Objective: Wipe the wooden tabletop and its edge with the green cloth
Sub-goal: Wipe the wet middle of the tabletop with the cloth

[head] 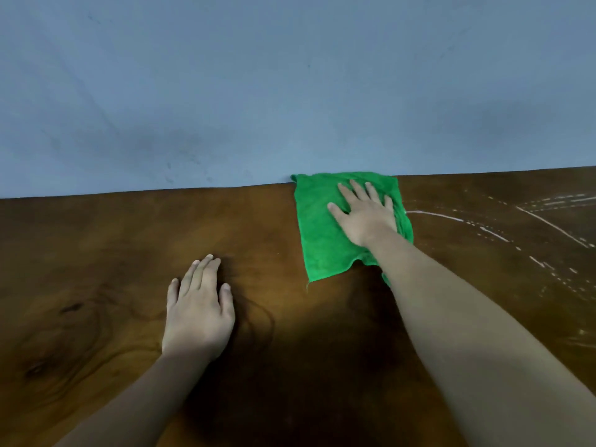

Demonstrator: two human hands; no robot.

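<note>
Right grip lies wide open, palm down, pressing flat on the bright green square microfibre cloth. Its fingers are straight and slightly spread, pointing toward the far edge of the table, with the thumb out to the left; nothing is pinched or curled round. Left grip is also open and holds nothing. It rests palm down on the bare dark brown wooden table, fingers straight and close together, well apart from the cloth.

The cloth lies on the tabletop right at the far edge, where the wood meets the dull blue-grey wall. Its top corners reach that line, but whether the fabric laps against the wall or merely stops at it is not clear. The right palm and forearm cover part of the cloth, and a small green scrap shows on the far side of the wrist. Thin white streaks and dashes curve across the wood to the right of the cloth; what they consist of cannot be made out. A deep shadow darkens the wood between the two forearms. The table's near edge and both ends are cut off by the frame.
</note>
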